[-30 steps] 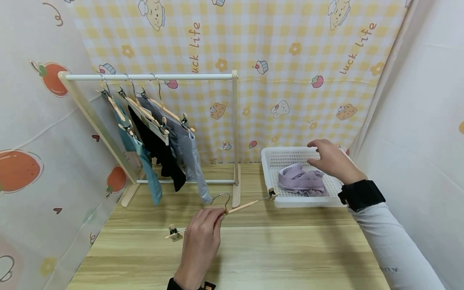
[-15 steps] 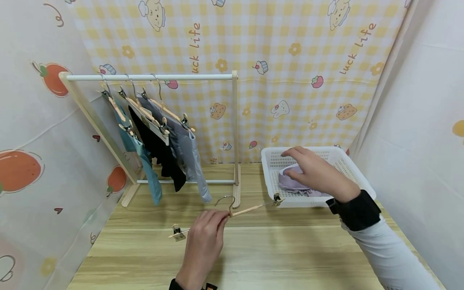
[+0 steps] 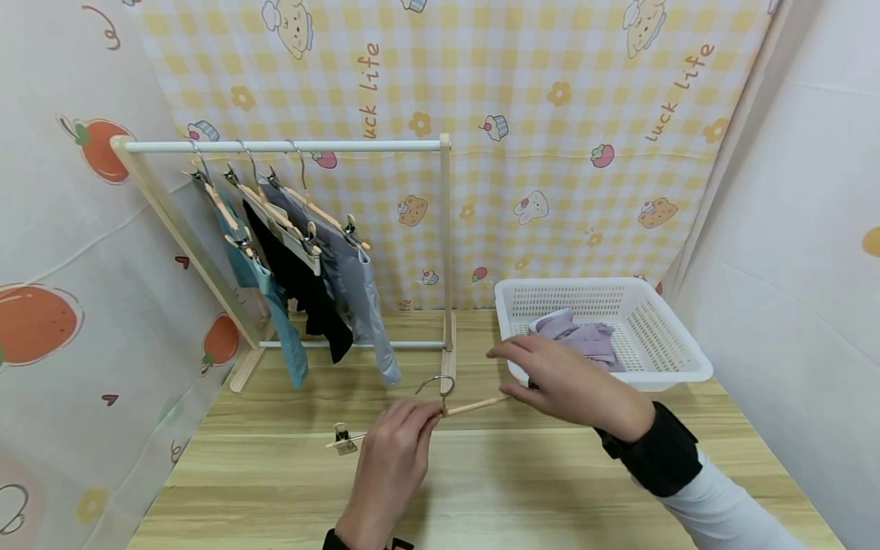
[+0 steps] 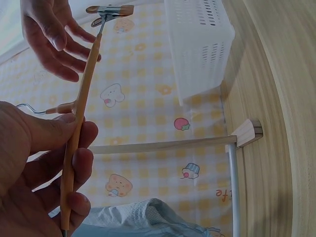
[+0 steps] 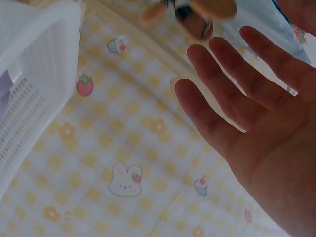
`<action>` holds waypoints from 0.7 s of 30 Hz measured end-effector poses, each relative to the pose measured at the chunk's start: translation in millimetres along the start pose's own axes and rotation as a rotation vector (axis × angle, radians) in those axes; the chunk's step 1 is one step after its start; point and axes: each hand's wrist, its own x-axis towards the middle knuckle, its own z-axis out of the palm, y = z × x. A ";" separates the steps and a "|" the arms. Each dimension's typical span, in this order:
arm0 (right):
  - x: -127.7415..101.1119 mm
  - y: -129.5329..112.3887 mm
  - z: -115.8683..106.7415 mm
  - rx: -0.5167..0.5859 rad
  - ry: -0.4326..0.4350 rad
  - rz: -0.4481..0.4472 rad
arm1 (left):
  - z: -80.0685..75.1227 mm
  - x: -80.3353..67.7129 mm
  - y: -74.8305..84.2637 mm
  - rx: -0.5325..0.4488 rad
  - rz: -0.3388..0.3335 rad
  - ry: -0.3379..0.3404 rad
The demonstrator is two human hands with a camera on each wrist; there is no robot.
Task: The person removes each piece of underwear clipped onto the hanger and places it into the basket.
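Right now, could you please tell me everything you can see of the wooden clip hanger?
The wooden clip hanger is a slim pale wooden bar with a metal hook at its middle and a metal clip at each end. It carries no garment. The left hand grips it near the hook, above the table; the open right hand covers its far clip.

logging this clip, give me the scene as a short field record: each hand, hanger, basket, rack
left hand: grips the wooden hanger at its middle, above the table
right hand: fingers straight, empty, at the hanger's right clip end
basket: white, on the table at right, lilac garment inside
rack: three garments hung on clip hangers
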 end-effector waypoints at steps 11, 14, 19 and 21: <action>-3.2 -18.8 20.8 0.087 -0.053 -0.024 | 1.0 -1.4 -1.0 -0.019 0.036 -0.013; -5.6 -18.5 23.5 0.070 -0.030 -0.024 | 1.4 -1.3 -1.4 -0.024 0.057 -0.004; -7.7 -16.7 24.7 0.063 0.000 -0.044 | 1.0 -0.8 -0.9 -0.038 0.061 -0.001; -8.4 -16.0 24.3 0.065 0.008 -0.047 | 0.7 -0.6 -0.5 -0.044 0.059 -0.005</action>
